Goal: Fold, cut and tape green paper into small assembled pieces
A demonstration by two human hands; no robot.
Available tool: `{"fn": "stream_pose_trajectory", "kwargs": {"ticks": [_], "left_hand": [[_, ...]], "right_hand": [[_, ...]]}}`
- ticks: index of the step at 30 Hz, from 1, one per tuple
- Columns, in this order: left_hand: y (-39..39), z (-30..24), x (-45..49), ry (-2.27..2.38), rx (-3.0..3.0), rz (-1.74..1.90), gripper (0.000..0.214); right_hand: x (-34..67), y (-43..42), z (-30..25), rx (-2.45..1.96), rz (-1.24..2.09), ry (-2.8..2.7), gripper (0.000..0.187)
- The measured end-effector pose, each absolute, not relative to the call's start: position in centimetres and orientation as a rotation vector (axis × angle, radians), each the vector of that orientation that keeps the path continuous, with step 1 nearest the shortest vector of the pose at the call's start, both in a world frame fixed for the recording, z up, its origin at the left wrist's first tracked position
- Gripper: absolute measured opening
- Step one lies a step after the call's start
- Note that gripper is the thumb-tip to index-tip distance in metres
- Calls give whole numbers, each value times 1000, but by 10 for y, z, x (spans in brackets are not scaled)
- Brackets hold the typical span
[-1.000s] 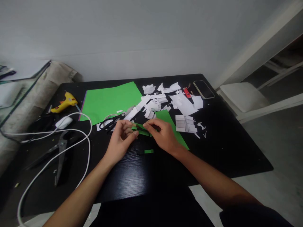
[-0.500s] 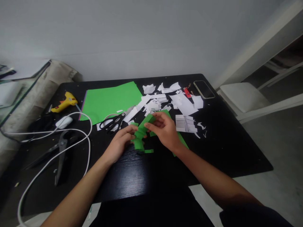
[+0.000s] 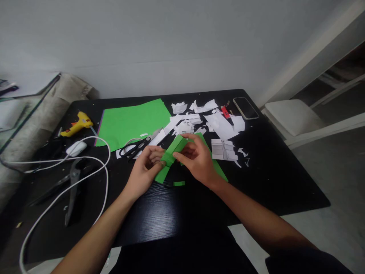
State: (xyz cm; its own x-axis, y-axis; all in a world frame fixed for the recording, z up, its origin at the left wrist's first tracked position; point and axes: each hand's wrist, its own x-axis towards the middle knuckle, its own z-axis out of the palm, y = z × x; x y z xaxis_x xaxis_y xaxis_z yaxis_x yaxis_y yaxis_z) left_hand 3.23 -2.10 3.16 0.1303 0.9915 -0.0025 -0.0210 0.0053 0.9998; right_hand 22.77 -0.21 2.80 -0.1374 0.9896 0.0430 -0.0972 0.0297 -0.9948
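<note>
Between my two hands is a folded green paper piece [image 3: 174,149], box-like at its upper right end and flatter at its lower left. My left hand [image 3: 146,165] pinches its lower part with thumb and fingers. At the upper end, my right hand [image 3: 196,156] grips it, the thumb on the near side. Some fingertips are hidden behind the paper. Below the piece, a small green paper strip [image 3: 179,183] lies on the black table [image 3: 256,171]. A green sheet [image 3: 219,170] lies partly under my right hand.
Black-handled scissors [image 3: 135,147] lie left of my hands, beside stacked green sheets [image 3: 131,121]. White paper scraps [image 3: 219,123] spread across the back, near a phone [image 3: 245,108]. On the left are a yellow glue gun [image 3: 78,124], large shears [image 3: 73,186] and a looping white cable [image 3: 107,179].
The green paper piece has been turned, so its long face and flat lower end now show. My left hand has shifted its hold, its thumb now on the near side.
</note>
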Motion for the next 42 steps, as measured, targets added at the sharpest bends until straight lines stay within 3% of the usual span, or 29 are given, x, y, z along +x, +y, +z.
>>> {"fn": "stream_pose_trajectory", "kwargs": {"ticks": [5, 11, 15, 24, 32, 37, 42], "left_hand": [[-25, 28, 30, 1221, 1564, 1263, 20], [-26, 27, 26, 1365, 2088, 1226, 18], [-24, 22, 27, 1447, 2195, 1210, 22], [-21, 21, 22, 1531, 2193, 1269, 4], [-19, 18, 21, 1469, 2396, 1170, 9], [-19, 17, 23, 1460, 2472, 1193, 10], [-23, 24, 24, 1453, 2350, 1372, 19]], "right_hand": [[226, -5, 33, -1046, 1291, -1261, 61], [227, -1, 31, -1099, 1345, -1142, 34], [227, 0, 29, -1127, 1436, -1082, 27], [226, -2, 35, -1033, 1589, -1095, 28], [226, -6, 34, -1027, 1461, -1327, 35], [223, -3, 21, -1020, 1426, -1357, 15], [224, 1, 16, -1084, 1419, -1232, 19]]}}
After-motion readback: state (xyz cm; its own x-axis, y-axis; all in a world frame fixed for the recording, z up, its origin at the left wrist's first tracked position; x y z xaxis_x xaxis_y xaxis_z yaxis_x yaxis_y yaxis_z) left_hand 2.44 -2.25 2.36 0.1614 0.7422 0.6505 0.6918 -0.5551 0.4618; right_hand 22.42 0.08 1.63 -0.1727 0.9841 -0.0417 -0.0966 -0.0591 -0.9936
